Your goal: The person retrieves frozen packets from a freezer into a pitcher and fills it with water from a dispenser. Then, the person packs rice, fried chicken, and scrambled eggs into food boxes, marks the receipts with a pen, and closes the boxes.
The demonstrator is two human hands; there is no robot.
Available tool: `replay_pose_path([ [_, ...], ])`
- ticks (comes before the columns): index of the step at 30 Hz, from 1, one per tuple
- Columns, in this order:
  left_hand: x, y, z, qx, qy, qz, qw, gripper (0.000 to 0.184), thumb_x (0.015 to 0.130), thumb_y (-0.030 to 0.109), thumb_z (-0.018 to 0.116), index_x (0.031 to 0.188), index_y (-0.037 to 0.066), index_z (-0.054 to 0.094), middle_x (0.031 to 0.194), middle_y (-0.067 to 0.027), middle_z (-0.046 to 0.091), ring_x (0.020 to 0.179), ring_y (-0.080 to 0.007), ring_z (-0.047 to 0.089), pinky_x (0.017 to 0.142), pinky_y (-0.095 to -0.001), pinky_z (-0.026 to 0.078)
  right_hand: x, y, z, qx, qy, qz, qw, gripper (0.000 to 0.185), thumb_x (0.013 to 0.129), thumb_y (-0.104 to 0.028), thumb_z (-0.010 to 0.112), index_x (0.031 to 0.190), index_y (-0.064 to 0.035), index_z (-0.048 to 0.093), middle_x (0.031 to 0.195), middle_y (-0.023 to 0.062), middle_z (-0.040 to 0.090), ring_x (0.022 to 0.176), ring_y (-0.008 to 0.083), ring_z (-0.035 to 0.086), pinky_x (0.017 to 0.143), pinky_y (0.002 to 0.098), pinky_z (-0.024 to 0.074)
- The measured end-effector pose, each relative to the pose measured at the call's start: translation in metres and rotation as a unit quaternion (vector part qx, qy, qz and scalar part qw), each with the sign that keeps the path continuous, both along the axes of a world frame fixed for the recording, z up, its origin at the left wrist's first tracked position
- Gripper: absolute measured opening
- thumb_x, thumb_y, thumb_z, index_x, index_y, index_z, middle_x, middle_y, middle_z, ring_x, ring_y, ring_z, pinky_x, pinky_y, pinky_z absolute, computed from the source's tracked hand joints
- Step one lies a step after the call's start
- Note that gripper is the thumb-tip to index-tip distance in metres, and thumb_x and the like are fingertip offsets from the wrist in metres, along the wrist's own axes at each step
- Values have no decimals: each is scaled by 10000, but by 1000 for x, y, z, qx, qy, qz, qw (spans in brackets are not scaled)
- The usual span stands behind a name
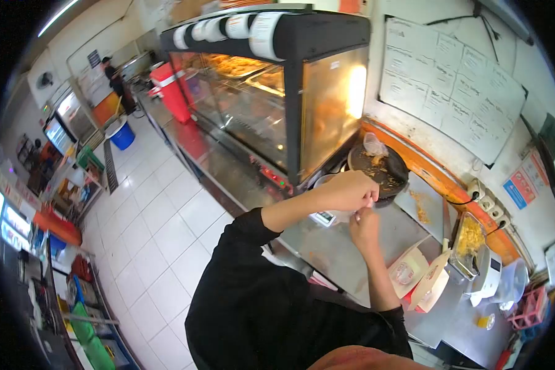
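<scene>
My left hand (350,189) and my right hand (365,224) meet over the metal counter, fingers pinched together. Something small, pale and pinkish shows between them, too little of it visible to name. Just below my left forearm, a white digital scale (322,219) is partly hidden. Beyond my hands stands a dark round pan (396,180) with brown food bits and a clear plastic bag (374,145) in it. An open food box (408,271) with a pale lining lies to the right of my right forearm.
A heated glass display cabinet (295,117) with fried food stands at the left. On the right are a cutting board (435,213) with scraps, a metal tray (461,266) of yellow food, a small yellow-filled cup (486,321) and a pink basket (529,310). Another person (114,80) stands far back.
</scene>
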State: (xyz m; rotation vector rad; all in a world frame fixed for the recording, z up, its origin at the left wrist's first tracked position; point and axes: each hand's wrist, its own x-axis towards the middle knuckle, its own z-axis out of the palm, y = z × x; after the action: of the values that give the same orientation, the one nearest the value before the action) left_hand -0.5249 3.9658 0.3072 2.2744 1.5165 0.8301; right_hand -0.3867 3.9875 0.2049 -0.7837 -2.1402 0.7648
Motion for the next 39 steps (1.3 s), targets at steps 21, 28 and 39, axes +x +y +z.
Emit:
replay_pose_path([
  [21,-187,-242,-139,286,-38,271,918,163,705,128,698,861,117,650,827,-20,596,830,-257,499,749,-418,367,-252,-176,-44,-658,435,239,567,720,840,-721,369,1273,-152,454,1221,140,533,1050,304,561,919,449,451],
  [28,-217,-247,-141,325,-62,1,944,99,714,145,710,809,137,683,808,5,604,826,-235,511,751,-383,404,-280,-179,-21,-630,521,297,493,613,845,-679,415,1255,-227,469,1236,168,468,1149,441,447,948,621,364],
  [39,-276,31,-63,522,-152,150,826,509,871,346,522,1304,89,452,1370,-176,396,1314,-354,307,1064,-520,183,-211,-169,23,-511,608,328,511,851,688,-423,758,1405,-211,351,1425,188,321,1305,530,223,959,680,346],
])
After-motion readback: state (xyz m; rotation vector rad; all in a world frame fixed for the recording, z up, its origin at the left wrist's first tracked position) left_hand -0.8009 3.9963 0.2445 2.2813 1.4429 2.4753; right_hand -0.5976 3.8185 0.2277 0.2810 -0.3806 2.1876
